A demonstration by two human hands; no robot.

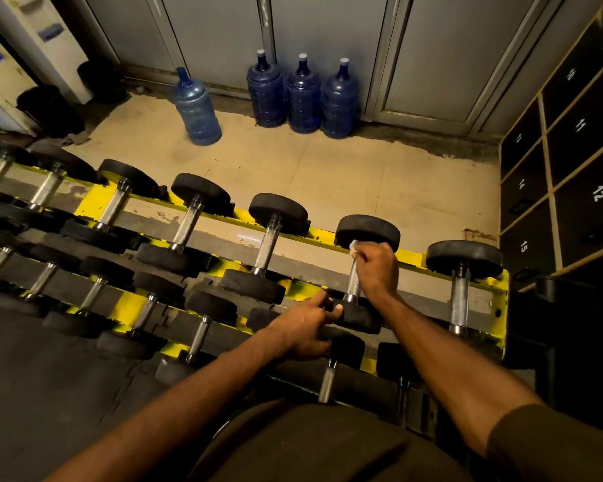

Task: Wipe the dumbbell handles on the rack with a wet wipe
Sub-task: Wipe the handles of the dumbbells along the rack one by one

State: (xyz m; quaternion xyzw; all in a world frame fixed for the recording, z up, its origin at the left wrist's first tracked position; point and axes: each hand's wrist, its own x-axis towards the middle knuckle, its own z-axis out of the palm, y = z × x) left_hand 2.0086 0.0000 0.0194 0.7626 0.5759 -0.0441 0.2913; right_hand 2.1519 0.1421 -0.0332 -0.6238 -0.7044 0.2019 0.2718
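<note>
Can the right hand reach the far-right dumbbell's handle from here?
Probably yes: the far-right handle stands bare beside the right hand, which grips the wet wipe on the neighbouring handle; nothing lies between.

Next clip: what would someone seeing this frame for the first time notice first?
The two hands at centre right draw the eye: the right hand wraps a white wipe round the far end of a dumbbell handle, while the left hand grips that dumbbell's near head. Next comes the bright yellow rack running across the frame with its rows of dumbbells, then four blue water bottles on the floor by the far wall.
</note>
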